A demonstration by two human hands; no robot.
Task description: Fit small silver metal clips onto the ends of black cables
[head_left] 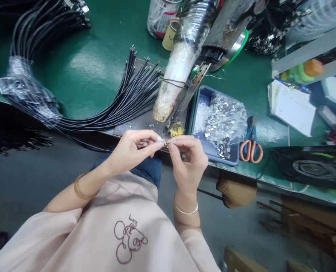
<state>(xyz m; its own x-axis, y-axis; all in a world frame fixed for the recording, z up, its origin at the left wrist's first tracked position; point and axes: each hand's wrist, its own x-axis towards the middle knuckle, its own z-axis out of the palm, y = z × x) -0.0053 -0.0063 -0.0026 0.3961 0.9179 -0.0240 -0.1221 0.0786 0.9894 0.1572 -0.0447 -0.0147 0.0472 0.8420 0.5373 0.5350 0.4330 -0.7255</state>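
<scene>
Your left hand (pixel 134 148) and right hand (pixel 190 159) were together at frame centre, pinching a small metallic piece (pixel 165 144). Above, a wrapped tube (pixel 182 56) jutted over the tabletop (pixel 83 70) between black cables (pixel 136 102), left, and a blue tray (pixel 209 152); scissors (pixel 251 137) lay farther right.

So the bench (pixel 100 75) has a shiny green top, with a bundle of black cables (pixel 100 118) curving across it. Also on there: a blue tray (pixel 235 155), orange-handled scissors (pixel 252 143) just beside it, and some white papers (pixel 294 107).
</scene>
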